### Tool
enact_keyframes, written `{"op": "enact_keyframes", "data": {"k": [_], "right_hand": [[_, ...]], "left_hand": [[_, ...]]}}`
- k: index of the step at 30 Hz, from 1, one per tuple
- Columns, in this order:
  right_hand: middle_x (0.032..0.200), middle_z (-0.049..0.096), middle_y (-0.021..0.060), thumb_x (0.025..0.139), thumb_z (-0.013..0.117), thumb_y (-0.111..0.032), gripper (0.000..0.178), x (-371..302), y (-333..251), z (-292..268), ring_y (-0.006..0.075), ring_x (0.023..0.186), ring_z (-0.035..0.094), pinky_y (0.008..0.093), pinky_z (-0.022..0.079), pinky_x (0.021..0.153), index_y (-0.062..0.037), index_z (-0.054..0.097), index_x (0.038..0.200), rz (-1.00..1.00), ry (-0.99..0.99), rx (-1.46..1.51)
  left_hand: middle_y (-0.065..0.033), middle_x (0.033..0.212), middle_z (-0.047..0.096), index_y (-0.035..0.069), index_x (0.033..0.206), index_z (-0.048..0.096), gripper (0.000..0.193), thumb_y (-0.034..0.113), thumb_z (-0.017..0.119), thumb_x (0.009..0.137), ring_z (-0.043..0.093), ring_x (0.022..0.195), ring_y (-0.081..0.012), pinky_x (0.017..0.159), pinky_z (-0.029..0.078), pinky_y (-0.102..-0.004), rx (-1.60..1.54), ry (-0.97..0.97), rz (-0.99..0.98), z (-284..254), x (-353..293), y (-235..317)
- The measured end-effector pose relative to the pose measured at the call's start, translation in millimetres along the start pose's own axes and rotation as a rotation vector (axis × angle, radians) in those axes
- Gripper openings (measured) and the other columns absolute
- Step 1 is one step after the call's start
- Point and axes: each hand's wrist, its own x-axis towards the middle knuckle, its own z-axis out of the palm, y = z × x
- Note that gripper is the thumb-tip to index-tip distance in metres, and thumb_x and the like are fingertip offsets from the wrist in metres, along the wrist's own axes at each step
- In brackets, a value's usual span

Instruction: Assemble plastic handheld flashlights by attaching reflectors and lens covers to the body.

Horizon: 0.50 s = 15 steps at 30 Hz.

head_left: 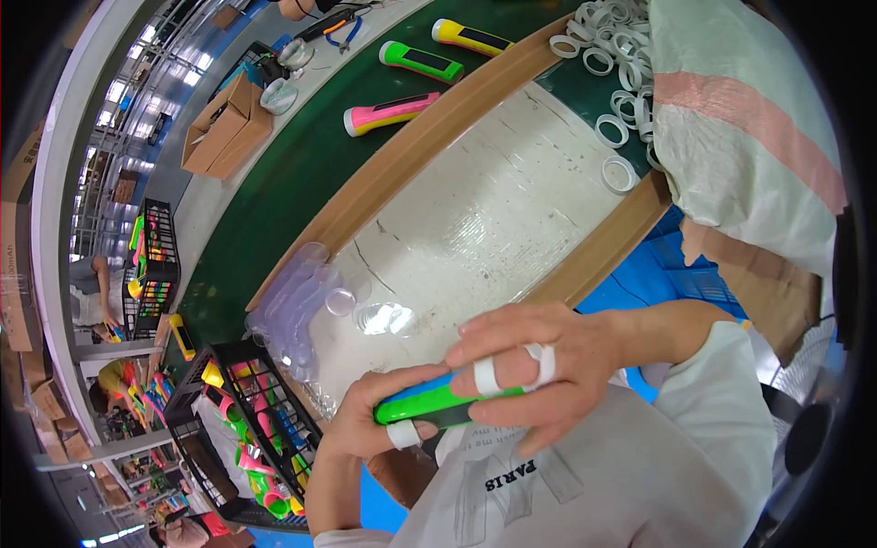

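A green and blue flashlight body lies between my two hands, low in front of my chest. My left hand is closed round its left end, the thumb along the near side with a white band on it. Over the right end, my right hand presses with fingers bent; white bands circle its fingers, and its palm hides that end. Just beyond the hands is a pale work board. Clear round lenses are heaped at the board's left side, several overlapping.
Three finished-looking flashlights, yellow, green and pink, lie on the green belt. White rings spill beside a woven sack. A black crate of coloured parts stands left. An open carton sits farther off.
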Motion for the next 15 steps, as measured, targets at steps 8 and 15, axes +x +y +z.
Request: {"op": "enact_keyframes", "data": {"k": [8,15], "right_hand": [[0.117,0.058,0.0108,0.098,0.047,-0.031,0.033,-39,69,22,0.0197,0.106,0.057,0.0325,0.046,0.093,-0.0057,0.055,0.118,1.254,0.515,1.011],[0.091,0.062,0.0075,0.099,0.04,-0.033,0.036,-38,93,22,0.0179,0.087,0.057,0.0309,0.044,0.086,-0.0047,0.062,0.095,1.219,0.518,0.607]], "left_hand": [[-0.0135,0.114,0.063,0.01,0.119,0.062,0.062,0.002,0.072,0.058,0.061,0.084,-0.0267,0.069,0.053,-0.0339,1.338,0.317,0.407,3,40,-30],[-0.0173,0.103,0.066,0.003,0.122,0.059,0.051,0.005,0.075,0.074,0.066,0.091,-0.0321,0.079,0.053,-0.0342,1.152,0.419,0.166,27,64,-15]]}}
